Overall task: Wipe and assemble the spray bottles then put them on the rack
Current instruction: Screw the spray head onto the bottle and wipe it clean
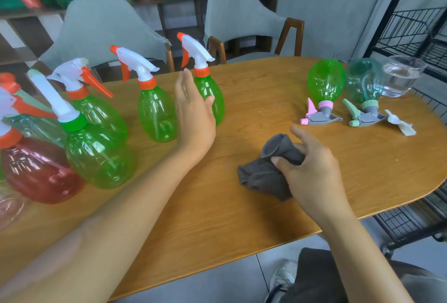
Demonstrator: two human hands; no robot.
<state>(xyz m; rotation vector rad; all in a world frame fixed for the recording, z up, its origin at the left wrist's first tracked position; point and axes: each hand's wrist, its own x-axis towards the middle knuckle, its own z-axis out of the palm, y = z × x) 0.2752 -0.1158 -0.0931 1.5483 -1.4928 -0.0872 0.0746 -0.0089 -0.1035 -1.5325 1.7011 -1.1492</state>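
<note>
Risk of toppling the upright green plastic spray bottle with orange collar (210, 94) as the flat-fingered left hand (196, 111) brushes it, right hand (312, 169) gripping the crumpled grey cloth (266, 167) nearby.

A single view is provided – taken from a head-worn wide-angle camera placed above the near edge of the counter (217, 218) and directed forward and down. Both forearms are seen entering from the bottom of the frame, the left hand (194, 111) raised at centre and the right hand (312, 172) lower, right of centre. The counter is viewed at close range, so the near bottles at the left edge are cropped and blurred. Straight lines are bent towards the frame borders – the wire rack (411, 34) at the right is curved. Two chairs (106, 26) and a wall are included in the far field. No second view is supplied, so no overlap is shared.
</note>
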